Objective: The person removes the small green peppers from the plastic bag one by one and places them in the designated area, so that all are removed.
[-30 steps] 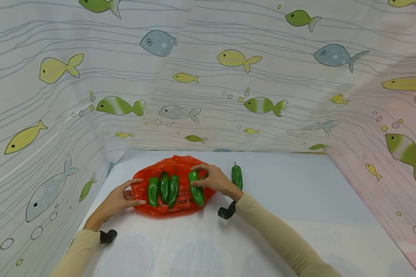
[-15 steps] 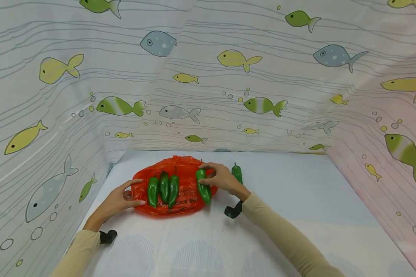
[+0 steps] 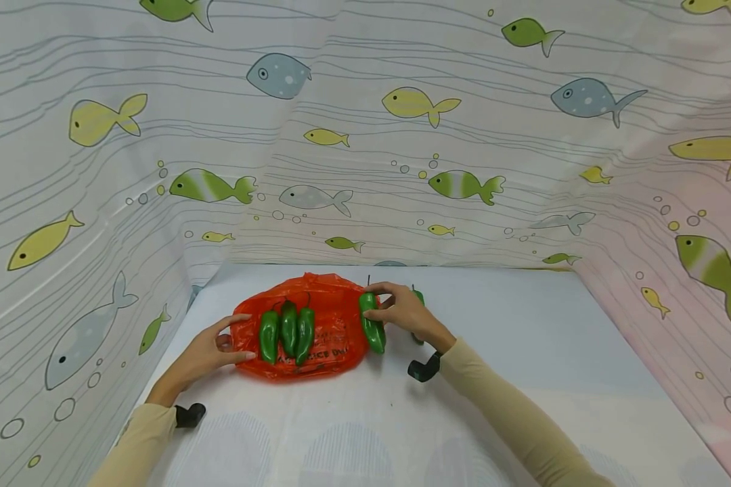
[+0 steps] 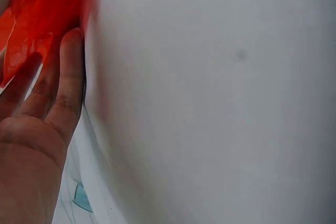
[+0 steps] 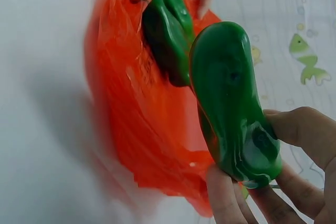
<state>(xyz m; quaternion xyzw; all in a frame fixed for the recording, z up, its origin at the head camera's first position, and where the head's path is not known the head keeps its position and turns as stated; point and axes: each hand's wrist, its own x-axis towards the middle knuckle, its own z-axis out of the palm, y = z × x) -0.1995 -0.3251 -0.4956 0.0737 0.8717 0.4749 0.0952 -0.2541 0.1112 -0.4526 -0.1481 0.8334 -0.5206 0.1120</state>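
In the head view my right hand (image 3: 407,312) pinches a green chili pepper (image 3: 373,330) by its upper part, at the right edge of a red plastic bag (image 3: 331,318). Close up in the right wrist view, that pepper hangs between thumb and fingers. Three more green peppers (image 3: 289,330) lie side by side on the bag's left half. My left hand (image 3: 207,348) touches the bag's left edge, thumb and fingers spread apart; the left wrist view shows long, fairly straight fingers (image 4: 71,72) against the plastic.
Another green pepper (image 3: 418,296) lies on the white table (image 3: 512,325) just behind my right hand, partly hidden by it. Fish-patterned sheets (image 3: 365,155) wall off the back and both sides. Black wrist cameras (image 3: 424,367) jut from both wrists.
My right hand has moved to the right with its pepper, from over the bag to its right edge. The left hand and the three peppers have stayed put.
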